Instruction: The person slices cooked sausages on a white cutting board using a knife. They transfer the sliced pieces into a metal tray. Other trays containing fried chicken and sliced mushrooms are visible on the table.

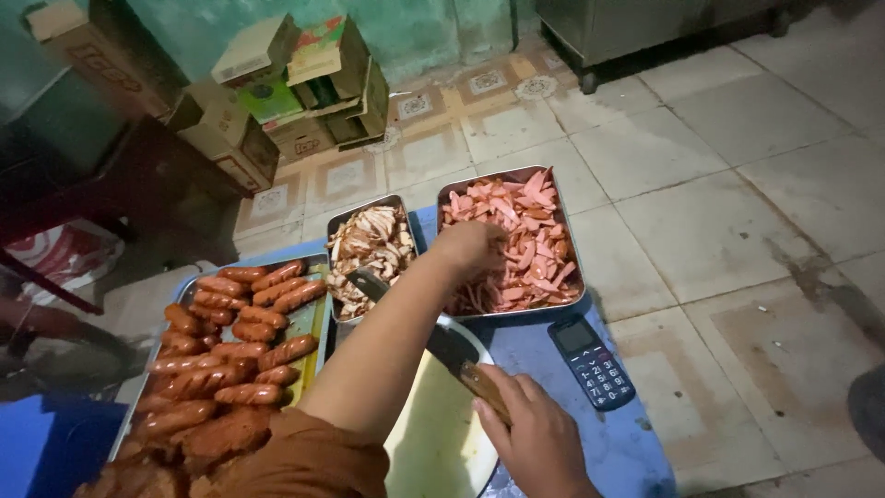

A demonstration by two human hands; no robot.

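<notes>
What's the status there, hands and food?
Left hand in the sliced-sausage tray. Right hand gripping knife over cutting board. Phone beside board, nothing blocking.

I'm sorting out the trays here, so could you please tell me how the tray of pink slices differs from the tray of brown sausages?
The tray of pink slices holds cut, pale pink strips; the tray of brown sausages holds whole, glossy brown links. The first is smaller and lies farther away, with the left hand over it; the second is longer and nearer, untouched. Both are metal and rest on the blue table.
</notes>
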